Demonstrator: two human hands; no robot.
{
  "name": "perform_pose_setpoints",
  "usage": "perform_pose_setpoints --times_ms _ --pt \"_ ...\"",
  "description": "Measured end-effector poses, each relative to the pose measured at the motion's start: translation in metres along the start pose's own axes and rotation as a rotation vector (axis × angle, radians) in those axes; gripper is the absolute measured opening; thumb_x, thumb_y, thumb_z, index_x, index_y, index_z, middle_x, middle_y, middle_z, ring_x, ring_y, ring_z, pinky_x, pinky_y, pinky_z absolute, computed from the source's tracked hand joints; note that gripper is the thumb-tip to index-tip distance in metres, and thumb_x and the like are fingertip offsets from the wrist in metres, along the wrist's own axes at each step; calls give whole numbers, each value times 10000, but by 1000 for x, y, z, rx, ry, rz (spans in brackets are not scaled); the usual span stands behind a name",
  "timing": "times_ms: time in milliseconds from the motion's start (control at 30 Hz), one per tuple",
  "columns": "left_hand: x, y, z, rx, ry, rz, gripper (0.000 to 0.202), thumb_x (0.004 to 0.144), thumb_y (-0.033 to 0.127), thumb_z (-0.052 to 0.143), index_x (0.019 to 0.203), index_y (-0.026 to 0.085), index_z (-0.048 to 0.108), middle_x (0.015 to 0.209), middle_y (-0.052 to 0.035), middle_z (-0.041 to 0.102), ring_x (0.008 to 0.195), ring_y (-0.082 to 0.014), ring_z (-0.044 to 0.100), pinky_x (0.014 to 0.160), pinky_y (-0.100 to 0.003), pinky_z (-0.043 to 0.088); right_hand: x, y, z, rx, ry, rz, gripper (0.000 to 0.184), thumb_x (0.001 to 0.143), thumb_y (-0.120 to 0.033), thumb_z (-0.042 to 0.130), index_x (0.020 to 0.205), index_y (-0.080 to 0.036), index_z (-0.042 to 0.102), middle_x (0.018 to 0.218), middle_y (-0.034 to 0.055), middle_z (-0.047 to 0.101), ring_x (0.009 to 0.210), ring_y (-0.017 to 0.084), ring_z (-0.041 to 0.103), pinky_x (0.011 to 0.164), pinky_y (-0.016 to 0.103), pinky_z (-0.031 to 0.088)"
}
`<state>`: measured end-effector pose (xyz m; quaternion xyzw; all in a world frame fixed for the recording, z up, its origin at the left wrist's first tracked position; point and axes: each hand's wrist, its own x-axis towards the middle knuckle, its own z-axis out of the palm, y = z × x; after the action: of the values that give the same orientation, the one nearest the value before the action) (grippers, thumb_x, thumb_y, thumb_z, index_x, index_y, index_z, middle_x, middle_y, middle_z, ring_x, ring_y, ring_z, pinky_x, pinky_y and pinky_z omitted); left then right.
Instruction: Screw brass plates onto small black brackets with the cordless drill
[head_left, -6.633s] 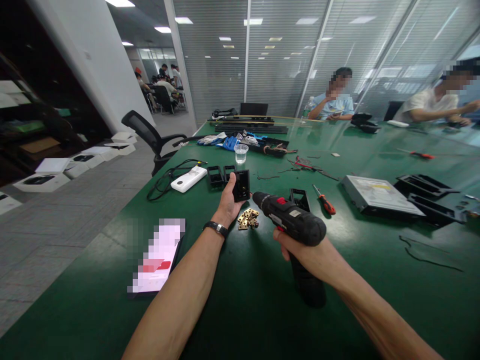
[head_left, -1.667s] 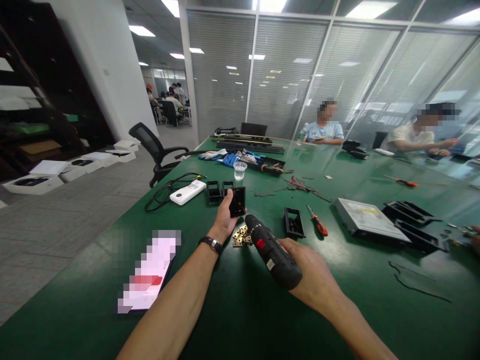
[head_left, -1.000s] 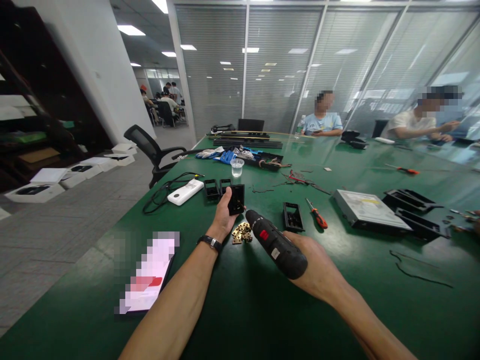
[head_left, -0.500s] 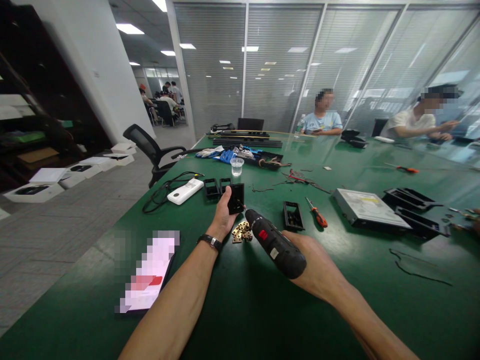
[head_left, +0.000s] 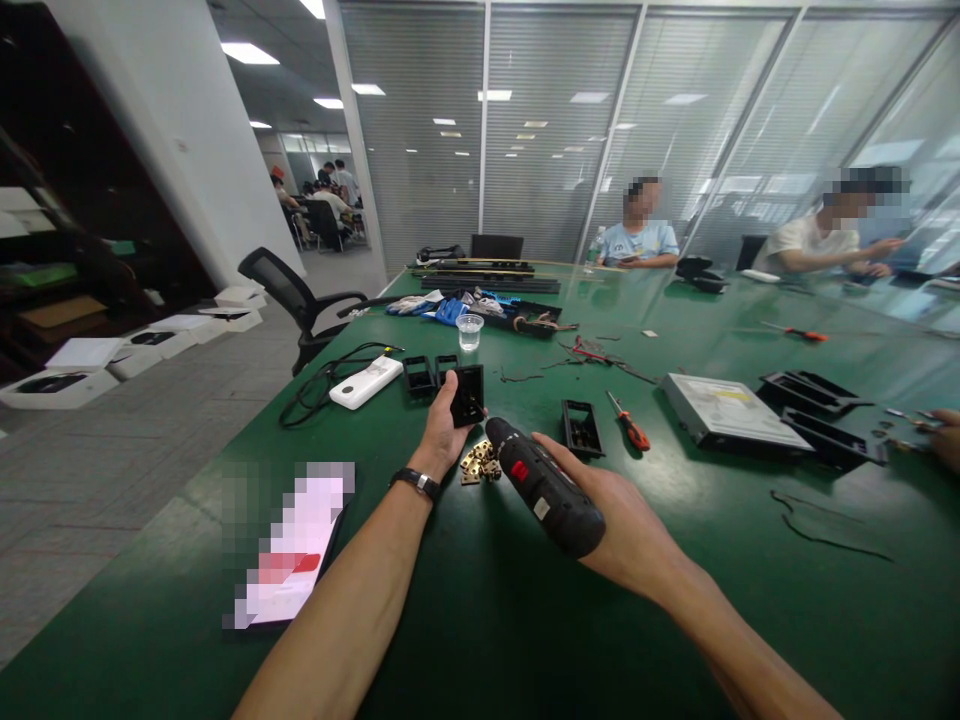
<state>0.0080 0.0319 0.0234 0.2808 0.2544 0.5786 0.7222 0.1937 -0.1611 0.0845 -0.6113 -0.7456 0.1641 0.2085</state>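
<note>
My left hand [head_left: 441,430] grips a small black plastic frame [head_left: 469,393], held upright on the green table [head_left: 525,620]. My right hand [head_left: 619,520] is wrapped round a black cordless screwdriver [head_left: 544,486] with a red switch. Its nose points up and left at the frame, close to it. A small heap of brass plates [head_left: 478,463] lies on the table just below the frame, between my hands. A black band sits on my left wrist.
Two more black frames [head_left: 420,375] and a white power bank [head_left: 365,381] lie behind my left hand. Another frame [head_left: 579,428], a red screwdriver [head_left: 628,425], a disc drive [head_left: 724,410] and black trays [head_left: 817,395] lie to the right. A phone [head_left: 289,545] lies at left. People sit at the far side.
Six seconds ago the screwdriver was held level, away from the frame; it now tilts with its nose at the frame. Over the last second my hands have barely moved.
</note>
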Motion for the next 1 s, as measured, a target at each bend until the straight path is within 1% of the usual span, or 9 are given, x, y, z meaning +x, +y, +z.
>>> perform_pose_setpoints --times_ms 100,267,433,567,700,767,1000 --pt "0 0 0 -2 3 -12 487 810 591 786 1017 158 704 867 -67 700 720 -181 648 714 -347 544 0 1 -1 17 10 4 952 746 -240 663 1629 -295 313 1119 101 776 980 310 734 793 382 499" --pt "0 0 0 2 3 -15 505 799 600 792 1018 153 706 859 -73 705 721 -179 649 717 -337 541 0 -1 -3 14 1 7 959 754 -227 651 1636 -317 285 1097 83 781 927 295 739 750 365 490" --pt "1 -1 -1 -8 9 -8 480 800 584 800 1013 164 706 871 -71 707 736 -182 646 734 -342 536 0 1 -1 21 5 19 902 793 -244 642 1626 -336 310 1109 87 779 992 311 741 796 385 514" --pt "1 -2 -1 -6 4 -14 494 802 599 791 1011 160 702 886 -82 706 749 -193 645 734 -352 527 0 5 1 35 10 14 925 784 -215 648 1633 -334 298 1142 83 776 1032 313 739 838 391 531" --pt "0 -2 0 -20 -8 -16 487 805 601 788 997 162 700 862 -73 695 749 -186 634 763 -347 515 1 9 2 47 7 17 904 814 -275 659 1637 -341 290 1185 79 769 1040 327 740 865 421 539" --pt "1 -2 -1 -21 -14 -13 486 810 600 783 997 159 699 865 -69 691 751 -183 631 768 -350 513 2 10 2 41 0 18 909 808 -273 669 1635 -351 301 1182 69 773 1032 334 744 869 431 542" --pt "3 -4 -2 -12 -18 -20 517 804 616 781 990 141 694 854 -68 686 746 -173 625 744 -334 515 2 9 0 37 11 11 912 788 -269 707 1626 -301 349 1175 93 780 1020 337 750 860 421 570"
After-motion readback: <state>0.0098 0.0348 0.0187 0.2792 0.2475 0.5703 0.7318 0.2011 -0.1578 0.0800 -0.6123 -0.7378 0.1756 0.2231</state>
